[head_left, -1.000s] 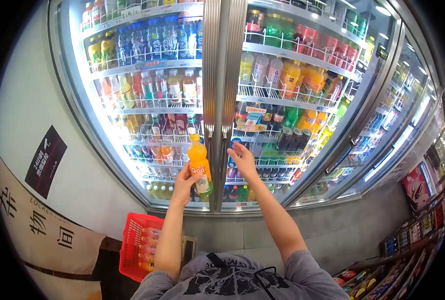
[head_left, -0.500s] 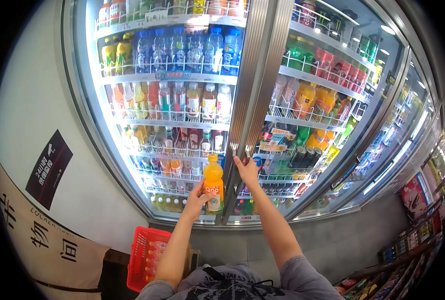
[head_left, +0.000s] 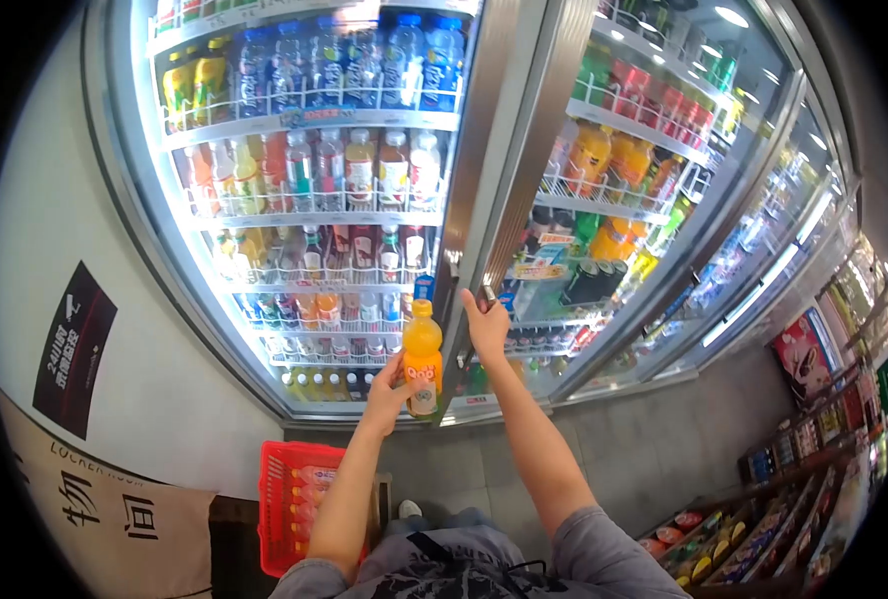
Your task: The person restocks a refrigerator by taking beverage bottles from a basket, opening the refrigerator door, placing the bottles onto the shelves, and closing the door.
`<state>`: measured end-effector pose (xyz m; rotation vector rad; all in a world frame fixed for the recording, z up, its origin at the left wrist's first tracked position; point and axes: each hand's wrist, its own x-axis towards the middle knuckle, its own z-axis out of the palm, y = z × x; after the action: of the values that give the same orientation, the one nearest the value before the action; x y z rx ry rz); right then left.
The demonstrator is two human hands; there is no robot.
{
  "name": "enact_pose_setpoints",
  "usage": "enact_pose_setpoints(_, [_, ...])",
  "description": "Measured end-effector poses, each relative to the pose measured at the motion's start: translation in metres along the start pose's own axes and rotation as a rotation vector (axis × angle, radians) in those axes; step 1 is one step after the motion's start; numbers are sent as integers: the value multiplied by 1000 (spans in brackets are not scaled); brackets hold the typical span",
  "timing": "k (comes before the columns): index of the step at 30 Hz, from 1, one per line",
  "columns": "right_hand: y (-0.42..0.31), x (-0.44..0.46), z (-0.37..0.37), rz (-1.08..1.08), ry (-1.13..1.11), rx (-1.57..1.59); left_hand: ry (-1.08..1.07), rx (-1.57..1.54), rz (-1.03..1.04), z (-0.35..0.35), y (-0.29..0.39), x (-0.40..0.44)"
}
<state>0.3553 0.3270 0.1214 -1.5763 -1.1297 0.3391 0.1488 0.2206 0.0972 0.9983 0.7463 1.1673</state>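
Observation:
An orange drink bottle stands upright in my left hand, whose fingers wrap its lower half in front of the left cooler door. My right hand is closed on the handle of the right cooler door. That door appears slightly ajar, its edge apart from the left door's frame. Behind the glass, shelves hold rows of blue-capped bottles, juice bottles and cans.
A red basket with several pink-labelled bottles sits by my left arm. A black sign hangs on the white wall at left. Low shelves of packaged goods stand at right, beyond the grey tiled floor.
The right door has swung a little outward with my right hand on its handle. My left hand still holds the bottle. The view has tilted down slightly.

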Motion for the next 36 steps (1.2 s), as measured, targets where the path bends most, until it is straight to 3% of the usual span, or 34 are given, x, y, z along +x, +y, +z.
enact_pose_setpoints(12, [-3, -115, -127, 102, -48, 159, -125, -18, 92, 69, -2, -46])
enact_pose_setpoints(17, [12, -161, -189, 42, 127, 332, -172, -33, 55, 106, -4, -97])
enact_pose_setpoints(22, [27, -208, -267, 114, 169, 345, -265, -30, 11, 138, -18, -146])
enact_pose_setpoints(30, [41, -261, -388, 163, 403, 242, -412, -11, -40, 204, -43, -185])
enact_pose_setpoints(34, [39, -283, -430, 206, 631, 312, -485, -37, -96, 242, -45, -195])
enact_pose_setpoints(36, [31, -294, -447, 27, 828, 194, -520, -43, -93, 258, -54, -192])
